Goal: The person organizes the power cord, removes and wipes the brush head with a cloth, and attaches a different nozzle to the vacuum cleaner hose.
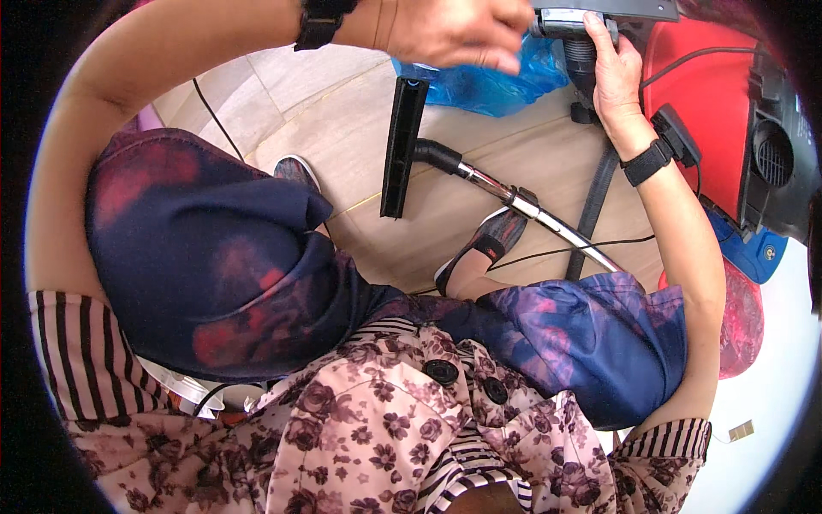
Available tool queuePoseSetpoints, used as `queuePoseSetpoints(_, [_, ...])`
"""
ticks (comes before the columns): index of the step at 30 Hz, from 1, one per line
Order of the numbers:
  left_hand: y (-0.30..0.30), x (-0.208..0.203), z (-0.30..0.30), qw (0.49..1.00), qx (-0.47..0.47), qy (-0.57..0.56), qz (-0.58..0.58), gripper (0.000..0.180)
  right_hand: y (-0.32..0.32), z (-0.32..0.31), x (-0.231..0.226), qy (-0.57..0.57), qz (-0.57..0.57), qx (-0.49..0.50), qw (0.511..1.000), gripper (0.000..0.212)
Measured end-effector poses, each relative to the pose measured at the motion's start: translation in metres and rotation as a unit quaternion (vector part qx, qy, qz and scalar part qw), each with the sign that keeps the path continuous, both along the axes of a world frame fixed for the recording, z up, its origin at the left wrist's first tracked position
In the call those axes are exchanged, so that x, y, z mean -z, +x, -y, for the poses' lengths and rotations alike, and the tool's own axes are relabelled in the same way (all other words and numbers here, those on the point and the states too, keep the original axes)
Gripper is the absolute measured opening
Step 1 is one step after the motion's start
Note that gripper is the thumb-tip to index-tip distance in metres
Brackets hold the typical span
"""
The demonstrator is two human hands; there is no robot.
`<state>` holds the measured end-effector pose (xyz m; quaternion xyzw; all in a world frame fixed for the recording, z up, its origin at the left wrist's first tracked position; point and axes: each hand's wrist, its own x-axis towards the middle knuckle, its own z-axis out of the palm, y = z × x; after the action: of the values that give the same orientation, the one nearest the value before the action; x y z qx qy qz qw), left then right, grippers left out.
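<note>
My right hand [618, 75] is wrapped round the short black ribbed neck [580, 64] of a vacuum cleaner part at the top of the view. The thumb lies along its grey collar [561, 20]. A flat dark piece [634, 8] joins on above and is cut off by the upper edge. My left hand [467, 34] hovers just left of the collar, fingers bent and smeared by motion; whether it holds anything does not show. Below it, a second vacuum floor head [402, 150], long and black, is joined to a chrome tube [548, 221].
A red and black vacuum cleaner body [702, 111] stands at the right. A blue plastic bag [488, 86] lies on the tiled floor [360, 111] behind the tube. A black cable [582, 246] crosses near my shoe [497, 236]. Further right sits a pink plastic bag [743, 330].
</note>
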<state>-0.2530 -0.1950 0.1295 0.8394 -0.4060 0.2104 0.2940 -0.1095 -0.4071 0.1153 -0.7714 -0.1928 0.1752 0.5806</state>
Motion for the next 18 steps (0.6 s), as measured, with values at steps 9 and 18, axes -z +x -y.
queuePoseSetpoints(9, [-0.049,0.04,0.028,0.91,0.318,0.241,0.112,0.015,0.006,0.001,0.017,0.016,0.06,-0.022,0.998,0.049])
queuePoseSetpoints(18, [-0.081,0.099,0.017,0.875,0.233,0.421,0.05,0.057,-0.002,0.001,0.025,-0.043,0.043,-0.041,0.997,0.052])
